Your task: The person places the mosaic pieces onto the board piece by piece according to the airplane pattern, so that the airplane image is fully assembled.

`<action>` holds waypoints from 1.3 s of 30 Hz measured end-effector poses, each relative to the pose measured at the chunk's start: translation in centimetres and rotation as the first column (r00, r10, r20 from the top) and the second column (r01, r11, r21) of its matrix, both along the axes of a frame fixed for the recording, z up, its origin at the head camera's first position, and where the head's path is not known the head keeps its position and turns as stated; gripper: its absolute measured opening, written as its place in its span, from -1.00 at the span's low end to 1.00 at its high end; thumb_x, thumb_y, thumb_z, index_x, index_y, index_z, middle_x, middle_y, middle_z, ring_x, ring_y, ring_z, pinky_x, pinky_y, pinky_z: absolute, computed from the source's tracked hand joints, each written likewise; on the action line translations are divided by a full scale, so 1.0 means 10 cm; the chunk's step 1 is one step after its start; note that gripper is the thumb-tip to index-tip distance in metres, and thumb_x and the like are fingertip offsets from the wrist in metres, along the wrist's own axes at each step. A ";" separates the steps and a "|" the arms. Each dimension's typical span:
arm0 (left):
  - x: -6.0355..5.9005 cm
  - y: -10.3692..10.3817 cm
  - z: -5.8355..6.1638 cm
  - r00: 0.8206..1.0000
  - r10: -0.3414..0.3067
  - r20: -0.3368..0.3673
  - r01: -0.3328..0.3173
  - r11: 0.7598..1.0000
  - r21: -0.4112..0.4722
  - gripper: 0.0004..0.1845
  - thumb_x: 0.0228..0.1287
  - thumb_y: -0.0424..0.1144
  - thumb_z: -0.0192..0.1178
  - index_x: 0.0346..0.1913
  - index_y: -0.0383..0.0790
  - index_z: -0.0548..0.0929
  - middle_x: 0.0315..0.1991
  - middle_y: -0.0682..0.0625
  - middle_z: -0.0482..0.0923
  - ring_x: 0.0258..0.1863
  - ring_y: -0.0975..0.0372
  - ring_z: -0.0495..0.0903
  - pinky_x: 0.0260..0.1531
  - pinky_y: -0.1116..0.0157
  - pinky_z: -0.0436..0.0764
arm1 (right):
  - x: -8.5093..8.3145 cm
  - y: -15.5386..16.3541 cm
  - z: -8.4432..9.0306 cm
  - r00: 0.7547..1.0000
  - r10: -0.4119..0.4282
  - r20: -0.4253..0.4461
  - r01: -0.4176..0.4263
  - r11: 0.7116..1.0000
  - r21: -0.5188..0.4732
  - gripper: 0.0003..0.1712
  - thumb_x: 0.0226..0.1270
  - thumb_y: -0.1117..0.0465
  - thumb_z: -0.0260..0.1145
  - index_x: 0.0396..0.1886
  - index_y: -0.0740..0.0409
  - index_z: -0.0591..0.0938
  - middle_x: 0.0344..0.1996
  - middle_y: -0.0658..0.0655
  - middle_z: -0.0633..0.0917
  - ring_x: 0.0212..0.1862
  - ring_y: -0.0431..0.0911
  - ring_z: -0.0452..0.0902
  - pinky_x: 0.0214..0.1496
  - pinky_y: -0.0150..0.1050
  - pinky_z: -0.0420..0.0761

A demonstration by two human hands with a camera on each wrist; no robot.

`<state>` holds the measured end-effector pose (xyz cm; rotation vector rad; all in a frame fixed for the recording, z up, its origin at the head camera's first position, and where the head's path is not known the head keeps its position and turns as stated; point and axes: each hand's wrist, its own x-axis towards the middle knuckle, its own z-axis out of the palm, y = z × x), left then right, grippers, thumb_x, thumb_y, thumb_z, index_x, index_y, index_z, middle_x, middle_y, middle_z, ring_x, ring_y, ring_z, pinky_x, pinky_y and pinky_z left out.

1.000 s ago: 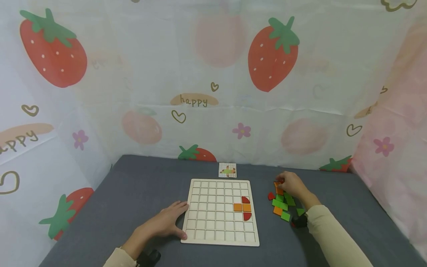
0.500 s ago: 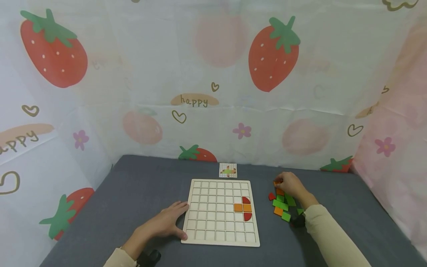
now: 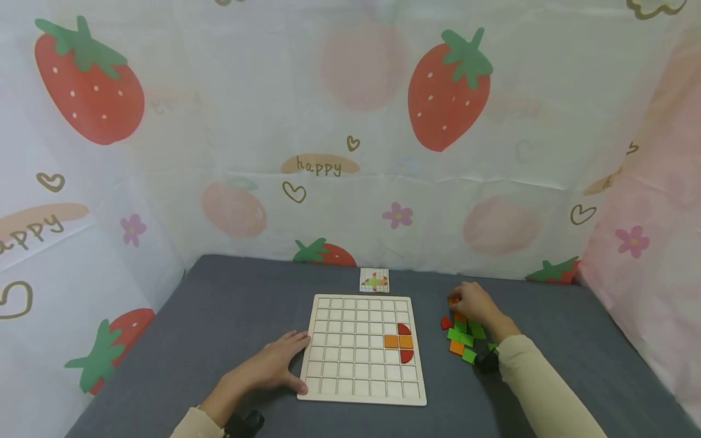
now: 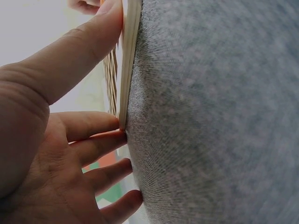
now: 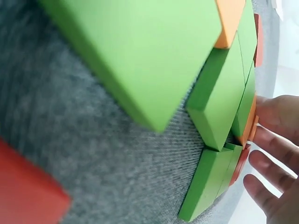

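My left hand [image 3: 276, 360] rests at the left side of a pale wooden grid board [image 3: 350, 370]. In the left wrist view its thumb [image 4: 77, 49] lies along the board's edge and its fingertips touch the side. To the right of the board, my right hand [image 3: 477, 302] pinches a small orange tile [image 3: 452, 301] at the far end of a loose tile pile. In the right wrist view the thumb and forefinger meet at the orange tile [image 5: 254, 128], partly hidden. Orange squares [image 3: 391, 341] and red quarter-round tiles [image 3: 406, 356] sit in cells at the board's right.
Loose green tiles [image 3: 460, 336], another orange tile [image 3: 457, 347] and a red tile [image 3: 446, 323] lie on the dark grey table [image 3: 246, 298] near my right hand. A small pattern card [image 3: 375, 280] lies behind the board. A strawberry-printed curtain [image 3: 241, 121] hangs behind the table.
My right hand has shifted slightly left and drawn the orange tile a little away from the pile. My left hand and the board have stayed in place.
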<state>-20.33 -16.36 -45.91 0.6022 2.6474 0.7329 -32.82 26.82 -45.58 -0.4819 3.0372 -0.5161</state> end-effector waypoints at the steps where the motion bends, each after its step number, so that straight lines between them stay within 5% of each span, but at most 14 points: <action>1: 0.00 0.00 0.00 1.000 0.000 -0.001 0.000 1.000 0.000 0.06 -0.26 0.12 0.38 0.34 -0.27 0.18 0.36 -0.19 0.13 0.38 -0.13 0.00 0.15 -0.26 0.11 | -0.01 0.00 -0.01 1.000 0.001 -0.005 -0.001 1.000 0.003 -0.67 0.10 0.27 0.29 -0.12 0.32 0.63 -0.07 0.37 0.59 0.12 0.29 0.36 0.06 0.09 0.45; 5: 0.00 0.00 -0.01 1.000 -0.001 -0.010 0.001 1.000 -0.004 0.05 -0.26 0.12 0.38 0.34 -0.27 0.19 0.36 -0.19 0.14 0.38 -0.13 0.01 0.15 -0.25 0.12 | -0.02 0.00 -0.03 1.000 0.006 -0.022 -0.006 1.000 0.010 -0.69 0.10 0.26 0.30 -0.15 0.31 0.64 -0.09 0.37 0.60 0.14 0.31 0.34 0.07 0.10 0.44; 12: 0.00 0.00 -0.01 1.000 -0.004 -0.012 0.004 1.000 -0.007 0.05 -0.26 0.12 0.38 0.34 -0.28 0.19 0.36 -0.20 0.15 0.37 -0.13 0.02 0.16 -0.24 0.13 | -0.01 0.02 -0.03 1.000 0.001 -0.013 -0.001 1.000 0.000 -0.71 0.09 0.24 0.31 -0.18 0.28 0.66 -0.19 0.31 0.61 -0.14 0.16 0.52 -0.14 -0.01 0.54; 22: 0.01 0.01 0.01 1.000 0.006 -0.008 -0.006 1.000 -0.007 0.04 -0.25 0.11 0.38 0.34 -0.26 0.19 0.36 -0.19 0.14 0.38 -0.13 0.01 0.16 -0.25 0.12 | 0.04 0.01 0.01 1.000 0.000 0.000 0.000 0.992 -0.124 -0.66 0.13 0.20 0.28 -0.12 0.29 0.62 -0.24 0.19 0.58 -0.24 -0.01 0.52 -0.25 -0.13 0.55; 39: 0.01 0.01 0.00 1.000 0.003 -0.005 -0.003 1.000 0.003 0.05 -0.26 0.11 0.38 0.34 -0.28 0.19 0.36 -0.21 0.13 0.38 -0.14 0.00 0.15 -0.27 0.11 | 0.20 -0.15 0.05 1.000 0.015 0.001 -0.015 0.972 -0.236 -0.67 0.11 0.21 0.30 -0.12 0.28 0.63 -0.26 0.14 0.57 -0.23 -0.05 0.53 -0.23 -0.20 0.58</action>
